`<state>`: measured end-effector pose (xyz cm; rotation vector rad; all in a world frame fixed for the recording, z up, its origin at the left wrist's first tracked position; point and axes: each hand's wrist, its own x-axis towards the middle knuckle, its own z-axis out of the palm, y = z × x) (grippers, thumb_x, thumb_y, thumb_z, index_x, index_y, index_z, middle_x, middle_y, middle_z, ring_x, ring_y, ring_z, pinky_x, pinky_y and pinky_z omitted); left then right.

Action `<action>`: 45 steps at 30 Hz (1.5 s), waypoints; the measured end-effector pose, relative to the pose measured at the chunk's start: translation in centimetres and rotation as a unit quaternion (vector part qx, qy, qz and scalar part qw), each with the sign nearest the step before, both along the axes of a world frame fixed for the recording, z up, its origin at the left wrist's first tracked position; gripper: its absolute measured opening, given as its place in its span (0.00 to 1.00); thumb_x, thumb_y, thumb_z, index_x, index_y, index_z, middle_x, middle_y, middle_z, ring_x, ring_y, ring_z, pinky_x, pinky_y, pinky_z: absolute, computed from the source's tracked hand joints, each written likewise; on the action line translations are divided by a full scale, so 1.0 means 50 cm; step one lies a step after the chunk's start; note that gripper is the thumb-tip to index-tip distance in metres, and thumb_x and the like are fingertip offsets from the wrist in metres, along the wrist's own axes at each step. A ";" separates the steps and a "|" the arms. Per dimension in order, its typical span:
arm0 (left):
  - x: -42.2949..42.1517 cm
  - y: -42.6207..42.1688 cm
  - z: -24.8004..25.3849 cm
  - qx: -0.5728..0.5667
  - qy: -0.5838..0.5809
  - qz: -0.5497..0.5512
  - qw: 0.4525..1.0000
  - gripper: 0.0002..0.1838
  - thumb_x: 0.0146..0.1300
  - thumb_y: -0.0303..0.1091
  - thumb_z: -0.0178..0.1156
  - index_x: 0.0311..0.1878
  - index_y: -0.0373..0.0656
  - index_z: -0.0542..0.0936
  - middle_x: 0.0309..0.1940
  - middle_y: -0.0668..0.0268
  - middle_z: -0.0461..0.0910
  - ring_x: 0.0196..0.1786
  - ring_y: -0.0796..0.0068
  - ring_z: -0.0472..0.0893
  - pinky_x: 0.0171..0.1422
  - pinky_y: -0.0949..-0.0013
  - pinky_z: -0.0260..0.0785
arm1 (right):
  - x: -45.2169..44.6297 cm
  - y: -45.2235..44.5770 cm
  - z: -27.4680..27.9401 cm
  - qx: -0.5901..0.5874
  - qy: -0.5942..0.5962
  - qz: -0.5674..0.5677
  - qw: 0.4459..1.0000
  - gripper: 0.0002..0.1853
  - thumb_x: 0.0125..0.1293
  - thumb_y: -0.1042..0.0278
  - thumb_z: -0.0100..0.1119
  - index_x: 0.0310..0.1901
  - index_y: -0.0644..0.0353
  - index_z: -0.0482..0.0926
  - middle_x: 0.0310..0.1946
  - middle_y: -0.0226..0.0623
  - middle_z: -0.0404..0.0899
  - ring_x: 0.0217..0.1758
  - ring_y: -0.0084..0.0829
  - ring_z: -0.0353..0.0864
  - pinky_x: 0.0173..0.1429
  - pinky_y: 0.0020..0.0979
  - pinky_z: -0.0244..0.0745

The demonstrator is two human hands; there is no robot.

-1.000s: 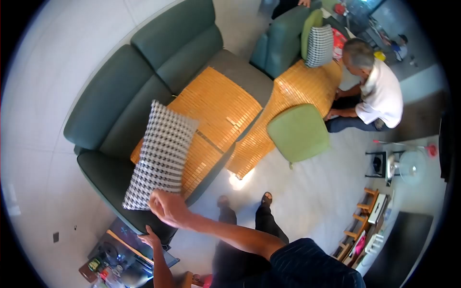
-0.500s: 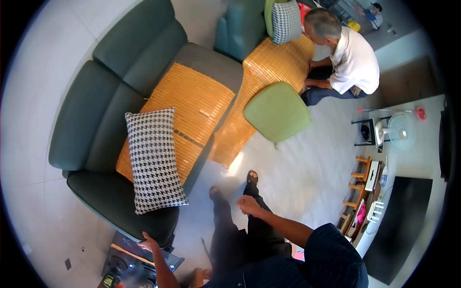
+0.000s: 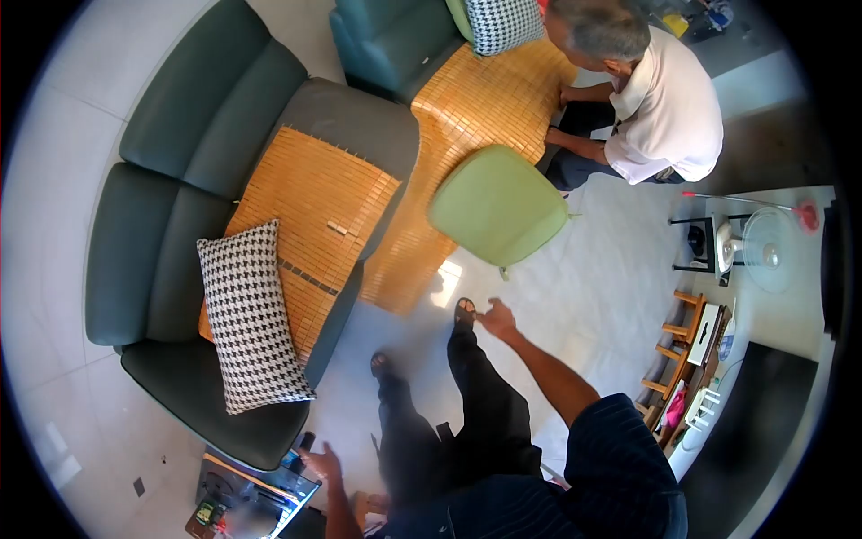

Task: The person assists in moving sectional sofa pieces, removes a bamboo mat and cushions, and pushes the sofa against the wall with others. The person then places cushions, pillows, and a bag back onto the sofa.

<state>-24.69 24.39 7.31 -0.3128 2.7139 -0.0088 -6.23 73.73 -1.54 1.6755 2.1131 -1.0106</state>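
Two bare hands show near the sofa (image 3: 135, 260): the left hand (image 3: 321, 462), fingers spread, just off its near end; the right hand (image 3: 498, 317) out in front of it, whether its fingers are spread or pressed together I cannot tell. On the sofa a patterned pillow (image 3: 251, 314) overlaps a mat (image 3: 310, 189). Farther out before the sofa are a green cushion (image 3: 498, 207) and a bending person (image 3: 669, 108).
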 end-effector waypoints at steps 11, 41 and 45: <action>0.151 0.462 -0.048 0.363 -0.258 -0.025 0.895 0.29 0.55 0.46 0.58 0.54 0.33 0.70 0.45 0.50 0.76 0.50 0.56 0.75 0.56 0.62 0.64 | 0.014 0.341 -0.050 0.060 0.102 0.028 0.993 0.36 0.48 0.51 0.65 0.52 0.70 0.66 0.35 0.46 0.80 0.42 0.39 0.79 0.47 0.32 0.72; -0.239 0.959 -0.782 0.297 -0.016 -0.272 0.915 0.44 0.48 0.44 0.66 0.62 0.29 0.58 0.59 0.38 0.60 0.61 0.43 0.61 0.66 0.56 0.52 | -0.420 0.737 -0.421 0.320 -0.136 0.592 0.727 0.22 0.53 0.68 0.54 0.51 0.61 0.70 0.48 0.47 0.70 0.56 0.42 0.68 0.60 0.43 0.61; -0.219 0.999 -0.837 0.218 0.068 -0.232 0.945 0.38 0.46 0.49 0.66 0.57 0.35 0.67 0.53 0.44 0.69 0.56 0.44 0.66 0.61 0.49 0.55 | -0.369 0.754 -0.460 0.157 -0.216 0.585 0.766 0.09 0.53 0.68 0.54 0.35 0.58 0.79 0.33 0.44 0.76 0.39 0.40 0.78 0.42 0.39 0.74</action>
